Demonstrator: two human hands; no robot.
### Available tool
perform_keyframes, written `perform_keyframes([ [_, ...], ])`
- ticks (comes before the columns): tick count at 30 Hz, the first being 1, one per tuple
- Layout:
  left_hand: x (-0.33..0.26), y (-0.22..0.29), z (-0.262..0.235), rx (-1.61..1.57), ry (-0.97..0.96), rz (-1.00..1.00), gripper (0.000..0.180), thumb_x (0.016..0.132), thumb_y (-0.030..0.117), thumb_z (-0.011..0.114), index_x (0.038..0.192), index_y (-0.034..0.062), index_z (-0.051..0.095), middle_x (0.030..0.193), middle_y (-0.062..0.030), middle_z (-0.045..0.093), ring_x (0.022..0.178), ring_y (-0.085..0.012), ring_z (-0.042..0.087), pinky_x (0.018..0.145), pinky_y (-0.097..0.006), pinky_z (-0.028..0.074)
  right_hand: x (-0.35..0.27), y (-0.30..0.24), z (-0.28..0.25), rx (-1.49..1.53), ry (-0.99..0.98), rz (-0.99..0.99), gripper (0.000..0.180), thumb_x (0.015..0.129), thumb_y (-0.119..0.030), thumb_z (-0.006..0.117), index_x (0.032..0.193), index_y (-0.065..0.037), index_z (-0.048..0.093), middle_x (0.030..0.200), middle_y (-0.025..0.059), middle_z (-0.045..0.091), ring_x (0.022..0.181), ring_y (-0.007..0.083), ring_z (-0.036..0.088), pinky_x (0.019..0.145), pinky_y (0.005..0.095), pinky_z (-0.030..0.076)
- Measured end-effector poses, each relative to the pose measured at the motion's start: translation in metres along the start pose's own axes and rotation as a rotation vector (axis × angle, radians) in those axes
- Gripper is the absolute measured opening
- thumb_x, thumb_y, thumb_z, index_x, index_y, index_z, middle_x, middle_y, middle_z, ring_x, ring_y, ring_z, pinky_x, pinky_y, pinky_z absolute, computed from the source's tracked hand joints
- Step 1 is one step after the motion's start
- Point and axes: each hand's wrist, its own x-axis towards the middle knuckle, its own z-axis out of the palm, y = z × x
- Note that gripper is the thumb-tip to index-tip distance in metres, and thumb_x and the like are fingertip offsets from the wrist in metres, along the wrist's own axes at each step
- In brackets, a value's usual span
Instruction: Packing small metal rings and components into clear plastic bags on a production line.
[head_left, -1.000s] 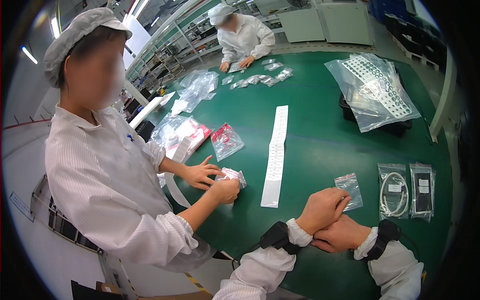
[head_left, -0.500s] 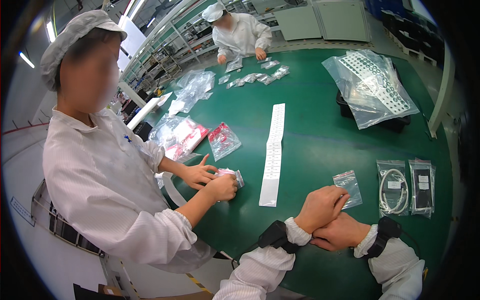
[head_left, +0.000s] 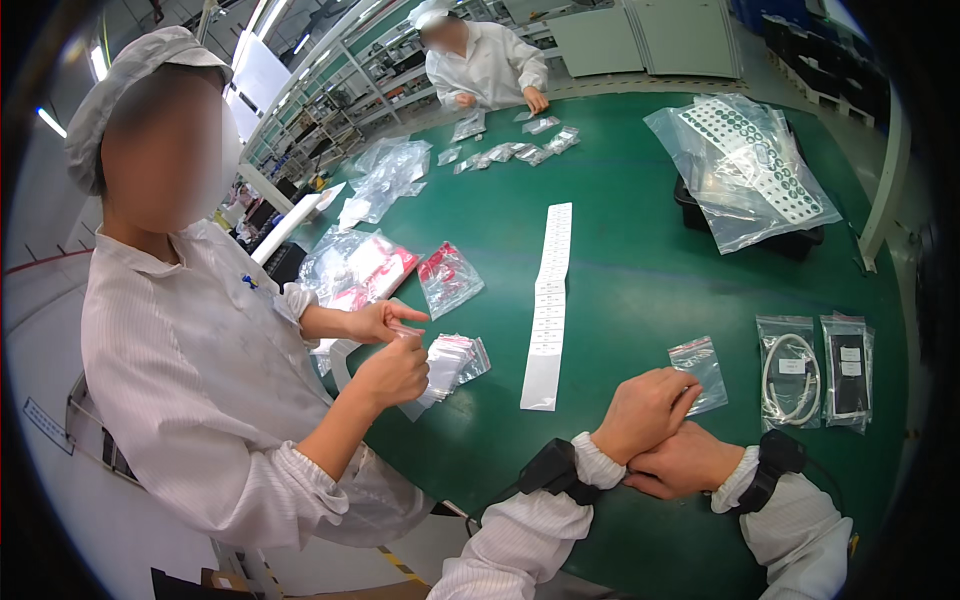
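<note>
The person's left hand (head_left: 645,412) lay partly over the right hand (head_left: 690,462), and the two hands touched. The left fingers were bent and reached the near edge of a small, flat, clear plastic zip bag (head_left: 700,370) with a red line along its top. You could not tell if they pinched the bag, or if the right hand, with its fingertips hidden, held anything. The zip bag lay on the green tabletop (head_left: 630,280), just past the left hand. To its right were a clear bag with a looped white cable (head_left: 790,372) and, beside that, a clear bag with a flat black thing (head_left: 848,372). To the left lay a long white paper strip (head_left: 548,310). Farther left, a co-worker in white (head_left: 200,350) had both hands close together near a pile of small clear bags (head_left: 455,362).
</note>
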Motion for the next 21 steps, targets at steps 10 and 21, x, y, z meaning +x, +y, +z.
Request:
perform_keyframes([
  [10,0.000,0.002,-0.002,0.016,-0.003,-0.007,0.012,0.090,0.017,0.073,0.094,0.0066,0.071,0.088,-0.0083,0.072,0.076,-0.0284,0.069,0.066,-0.037,0.055,0.001,-0.001,0.000,0.011,0.003,0.002,0.020,0.087,-0.028,0.070,0.082,-0.009,0.068,0.075,0.0076,0.067,0.070,0.0320,0.066,0.063,0.0441,0.054],
  [21,0.002,0.036,-0.008,-0.054,0.090,0.163,0.012,0.085,0.013,0.077,0.095,0.0079,0.072,0.076,-0.0070,0.065,0.065,-0.0246,0.063,0.058,-0.035,0.050,-0.005,-0.001,0.004,0.000,0.052,-0.042,0.025,0.090,-0.028,0.068,0.102,-0.006,0.069,0.099,0.0140,0.069,0.091,0.0352,0.066,0.081,0.0466,0.052],
])
